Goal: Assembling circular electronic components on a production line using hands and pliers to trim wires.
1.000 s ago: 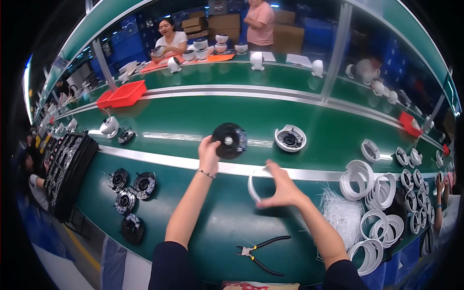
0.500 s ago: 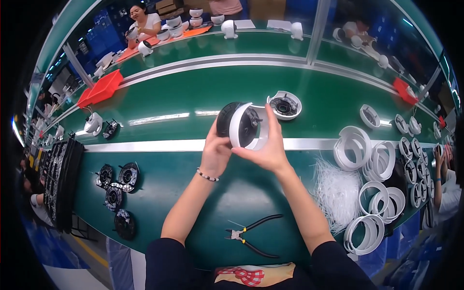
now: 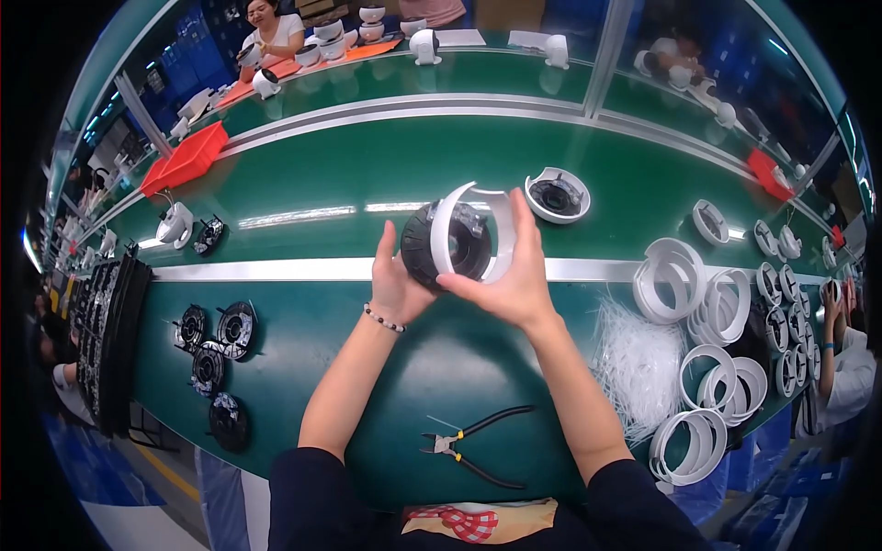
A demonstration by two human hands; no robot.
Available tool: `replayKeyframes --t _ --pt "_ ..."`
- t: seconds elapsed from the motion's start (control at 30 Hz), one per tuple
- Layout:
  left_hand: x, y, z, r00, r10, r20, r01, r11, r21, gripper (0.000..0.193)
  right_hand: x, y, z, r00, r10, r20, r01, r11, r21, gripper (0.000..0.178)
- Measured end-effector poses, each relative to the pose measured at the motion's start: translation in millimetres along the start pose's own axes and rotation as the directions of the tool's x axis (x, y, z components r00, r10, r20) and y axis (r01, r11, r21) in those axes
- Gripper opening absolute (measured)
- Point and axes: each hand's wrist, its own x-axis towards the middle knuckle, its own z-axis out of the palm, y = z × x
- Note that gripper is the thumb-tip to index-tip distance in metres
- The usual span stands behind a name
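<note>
In the head view, my two hands meet near the middle, raised over the green counter [image 3: 322, 174]. Between them are a black disc and a white ring, both held nearly on edge. My left hand [image 3: 393, 283] cradles the black disc [image 3: 419, 253] from its lower left, one digit pointing up free of it; the fingers behind are hidden, so I cannot tell how they close. My right hand [image 3: 516, 283] pinches the white ring [image 3: 444, 230], thumb across the lower front rim and fingers along the right side.

The disc is round and dark, with a ribbed left edge and a shiny, bluish-grey patch towards its upper right. The ring is smooth, plain and deep-walled, with a cut-out at the top. It overlaps the disc's right part, which shows through its opening; I cannot tell whether the two are seated together.

Just beyond my right fingers lies a white bowl-shaped shell [image 3: 581, 204] with a black insert. To the right are stacked white rings [image 3: 650, 285] and a tangle of pale strips [image 3: 637, 372]. Black-handled pliers [image 3: 445, 444] lie open between my forearms, and four dark round parts [image 3: 208, 369] sit to the left.
</note>
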Motion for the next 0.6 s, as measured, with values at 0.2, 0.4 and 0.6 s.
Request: replayKeyframes --t 0.2,0.4,0.6 --pt "-2 -11 2 1.000 -0.005 0.028 0.003 0.999 0.054 0.071 -8 -11 8 0.989 -0.069 0.131 0.077 0.996 -0.050 0.118" --pt "-10 -13 0 1.000 -0.021 0.018 0.020 0.996 0.084 0.069 -17 -7 7 0.986 0.008 0.166 -0.020 0.997 0.071 0.118" --pt "-12 -6 5 0.989 -0.135 0.058 0.122 0.974 0.191 0.073 -6 -8 -11 0.958 -0.216 0.191 0.228 0.973 -0.043 0.121"
